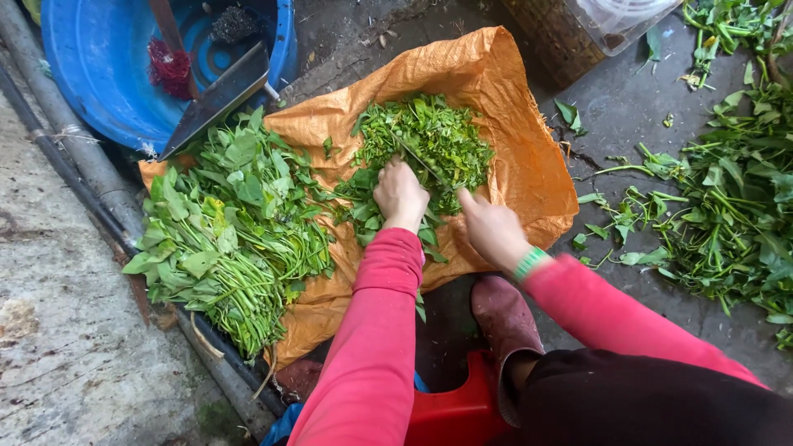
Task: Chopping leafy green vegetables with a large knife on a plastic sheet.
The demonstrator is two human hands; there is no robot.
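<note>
two hands [401,194] [493,227] | in chopped greens [438,136] | knife [421,161] mostly hidden

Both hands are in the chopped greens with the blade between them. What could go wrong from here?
1. The knife lies close to the left hand, which is gripping greens; a slip might nick the fingers.
2. The chopped pile sits near the orange sack edge; pieces could spill onto the wet ground.
3. The right hand pinches the blade lightly, so it may twist.
</note>
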